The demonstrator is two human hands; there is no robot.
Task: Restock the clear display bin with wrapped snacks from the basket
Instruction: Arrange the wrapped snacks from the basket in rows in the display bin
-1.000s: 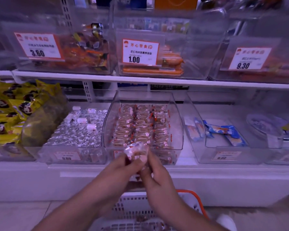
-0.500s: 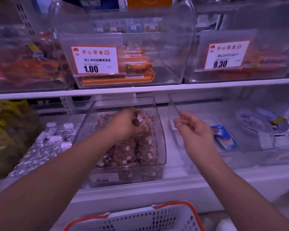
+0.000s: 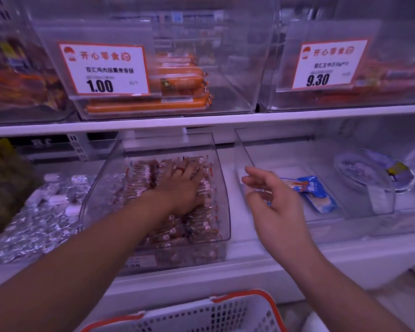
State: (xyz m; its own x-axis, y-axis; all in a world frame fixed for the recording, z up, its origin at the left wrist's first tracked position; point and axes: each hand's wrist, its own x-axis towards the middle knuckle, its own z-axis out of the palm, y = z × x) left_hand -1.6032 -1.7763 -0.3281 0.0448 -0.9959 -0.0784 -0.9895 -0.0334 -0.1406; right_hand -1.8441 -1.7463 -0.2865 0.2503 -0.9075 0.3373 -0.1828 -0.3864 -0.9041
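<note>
The clear display bin [image 3: 222, 202] stands on the lower shelf, holding rows of small brown wrapped snacks [image 3: 197, 226] with red-and-white labels. My left hand [image 3: 182, 188] reaches into the bin and lies palm down on the snacks near the back rows, fingers stretched out over them; whatever is under the palm is hidden. My right hand [image 3: 273, 204] hovers in the air to the right of the bin, fingers loosely bent, holding nothing. The white basket [image 3: 228, 312] with an orange rim shows at the bottom edge; its contents are out of view.
A bin of silver-wrapped sweets [image 3: 41, 219] sits to the left. To the right, a clear bin [image 3: 244, 152] holds blue packets [image 3: 314, 192]. The upper shelf [image 3: 201, 119] carries bins of orange sausages [image 3: 177, 82] with price cards.
My left hand has carried the snack deeper into the bin and now lies flat on the rows. The right hand has stayed hovering to the right. The view has moved closer to the shelf.
</note>
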